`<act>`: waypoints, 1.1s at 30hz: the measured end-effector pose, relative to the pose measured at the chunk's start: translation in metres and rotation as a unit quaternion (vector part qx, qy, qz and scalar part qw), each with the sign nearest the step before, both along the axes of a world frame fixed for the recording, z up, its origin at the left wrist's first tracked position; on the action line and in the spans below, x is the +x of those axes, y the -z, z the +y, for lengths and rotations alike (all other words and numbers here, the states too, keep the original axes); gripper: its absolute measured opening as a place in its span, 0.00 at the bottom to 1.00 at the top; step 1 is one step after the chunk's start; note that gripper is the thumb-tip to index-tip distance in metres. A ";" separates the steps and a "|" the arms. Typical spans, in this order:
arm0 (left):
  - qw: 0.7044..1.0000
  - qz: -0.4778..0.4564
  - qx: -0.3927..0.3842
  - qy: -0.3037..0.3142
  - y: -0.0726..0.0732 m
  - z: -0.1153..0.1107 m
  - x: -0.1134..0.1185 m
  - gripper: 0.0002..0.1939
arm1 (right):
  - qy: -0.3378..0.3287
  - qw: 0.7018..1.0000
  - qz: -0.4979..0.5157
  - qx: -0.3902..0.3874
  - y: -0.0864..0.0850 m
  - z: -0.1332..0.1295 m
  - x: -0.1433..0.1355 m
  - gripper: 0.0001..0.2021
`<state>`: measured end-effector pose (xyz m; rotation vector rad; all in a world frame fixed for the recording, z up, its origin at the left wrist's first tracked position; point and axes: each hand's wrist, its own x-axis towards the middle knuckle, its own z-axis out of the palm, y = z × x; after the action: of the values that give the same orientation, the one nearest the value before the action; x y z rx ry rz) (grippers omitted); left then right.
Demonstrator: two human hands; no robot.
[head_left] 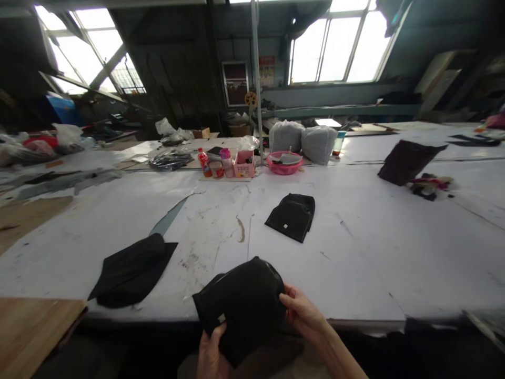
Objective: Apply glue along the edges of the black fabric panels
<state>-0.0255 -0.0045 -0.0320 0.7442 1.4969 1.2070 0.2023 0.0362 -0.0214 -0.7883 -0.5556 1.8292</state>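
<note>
While left hand pinches black, folded fabric piece at 7 o'clock, right hand at 3 o'clock, step seems 2-handed handling; next move likely needs steady grips.

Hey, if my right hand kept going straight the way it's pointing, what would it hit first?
The black piece that your right hand grips by its edge; past that, probably the white tabletop, though depth is hard to judge.

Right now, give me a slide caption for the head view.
Left hand and right hand hold a black tagged piece by a white table, where another black piece lies farther back.
</note>
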 end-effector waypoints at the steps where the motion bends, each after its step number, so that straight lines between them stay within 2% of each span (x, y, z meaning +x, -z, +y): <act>1: 1.000 -0.009 -0.007 -0.016 0.001 -0.002 0.003 0.17 | -0.012 1.000 -0.003 -0.008 -0.002 -0.003 0.000 0.26; 4: 0.992 -0.095 -0.028 -0.078 0.003 -0.003 0.010 0.16 | -0.010 0.999 0.005 -0.044 -0.005 -0.011 -0.002 0.28; 6: 0.974 -0.192 -0.029 -0.119 0.005 -0.002 0.012 0.20 | -0.004 0.998 0.003 -0.057 -0.004 -0.015 -0.001 0.30; 9: 0.962 -0.241 -0.009 -0.131 0.005 -0.005 0.007 0.22 | -0.043 0.998 -0.027 -0.033 -0.003 -0.016 0.005 0.31; 14: 0.976 -0.195 0.019 -0.099 0.008 -0.019 -0.004 0.21 | -0.092 0.982 -0.161 0.026 -0.011 0.002 0.009 0.23; 16: 0.980 -0.179 0.021 -0.087 0.011 -0.023 -0.005 0.21 | -0.103 0.975 -0.194 0.034 -0.017 0.008 0.005 0.23; 19: 0.984 -0.160 0.022 -0.070 0.014 -0.027 -0.006 0.19 | -0.119 0.968 -0.220 0.018 -0.023 0.011 -0.002 0.23; 23: 0.994 -0.096 0.036 -0.031 0.017 -0.029 -0.010 0.17 | -0.102 0.965 -0.239 0.038 -0.027 0.010 -0.006 0.21; 26: 0.998 -0.061 0.031 0.002 0.017 -0.029 -0.014 0.19 | -0.117 0.963 -0.239 0.047 -0.030 0.010 -0.002 0.20; 30: 0.997 -0.003 0.067 -0.023 0.009 -0.022 -0.024 0.31 | -0.165 0.955 -0.238 0.061 -0.039 0.010 0.006 0.17; 33: 0.975 0.153 0.159 -0.039 -0.011 -0.010 -0.033 0.36 | -0.206 0.948 -0.234 0.067 -0.050 0.011 0.009 0.17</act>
<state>-0.0584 -0.0147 -0.0210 1.1374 1.6105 1.4619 0.2113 0.0470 0.0281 -1.0811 -1.2147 1.9529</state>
